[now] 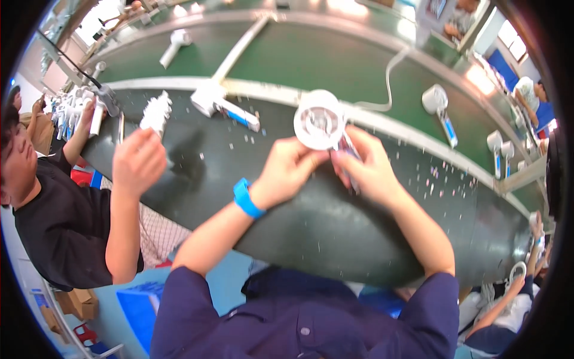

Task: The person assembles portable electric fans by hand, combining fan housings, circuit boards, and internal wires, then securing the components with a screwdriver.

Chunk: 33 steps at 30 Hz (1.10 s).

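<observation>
A white handheld fan (320, 119) with a round, open-faced head is between my hands, above the dark work surface. Its handle slants down from the head, mostly covered by my fingers. My right hand (372, 166) is closed around that handle, slightly blurred. With thumb and fingers pinched together, my left hand (284, 170) grips the lower rim of the head where it meets the handle. A blue band circles my left wrist. Just to the left, another white fan (209, 100) with a blue-marked handle lies on the table.
A green conveyor belt (335, 57) runs beyond the table (299, 227), carrying more fans, one (435, 100) to the right. Small pale scraps (442, 179) litter the table's right side. At left, a co-worker's hand (140, 158) is near a pile of white parts (156, 112).
</observation>
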### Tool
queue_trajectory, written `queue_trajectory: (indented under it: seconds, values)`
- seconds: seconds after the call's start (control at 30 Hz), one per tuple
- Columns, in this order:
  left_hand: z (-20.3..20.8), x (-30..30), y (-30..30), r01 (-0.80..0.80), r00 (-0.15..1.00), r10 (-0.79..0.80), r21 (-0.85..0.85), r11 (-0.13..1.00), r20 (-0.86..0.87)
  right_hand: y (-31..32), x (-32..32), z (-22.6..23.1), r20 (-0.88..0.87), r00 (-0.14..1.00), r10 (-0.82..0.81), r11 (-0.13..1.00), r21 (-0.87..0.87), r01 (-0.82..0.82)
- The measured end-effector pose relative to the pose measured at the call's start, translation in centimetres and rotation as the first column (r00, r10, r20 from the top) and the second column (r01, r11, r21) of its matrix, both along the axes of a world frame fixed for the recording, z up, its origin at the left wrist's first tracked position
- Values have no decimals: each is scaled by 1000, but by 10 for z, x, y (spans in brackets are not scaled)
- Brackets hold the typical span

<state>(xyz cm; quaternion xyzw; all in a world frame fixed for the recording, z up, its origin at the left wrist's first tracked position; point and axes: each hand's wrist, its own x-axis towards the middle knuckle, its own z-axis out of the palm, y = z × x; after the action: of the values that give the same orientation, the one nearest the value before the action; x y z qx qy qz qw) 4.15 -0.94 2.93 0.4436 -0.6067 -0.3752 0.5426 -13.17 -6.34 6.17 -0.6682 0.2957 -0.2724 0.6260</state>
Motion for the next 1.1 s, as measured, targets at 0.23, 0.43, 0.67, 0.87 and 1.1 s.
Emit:
queue_trajectory:
  seconds: [0.23,0.43,0.67,0.87,1.1]
  values:
    - [-21,18,15,-114,992,113,9,993,60,34,-36,75,356,873,-333,837,-315,448]
    - [-20,-3,7,3,996,-5,23,1000,94,73,-98,115,896,309,320,93,-354,931]
    - [-33,3,-2,-61,991,69,-75,995,111,80,-130,117,957,156,243,904,-282,321]
    - [-28,-1,0,-25,970,25,-1,1000,241,68,-102,140,945,324,-32,394,-286,873]
    - [-28,-7,1,-18,967,24,-29,999,255,64,-92,125,895,250,369,636,-439,634]
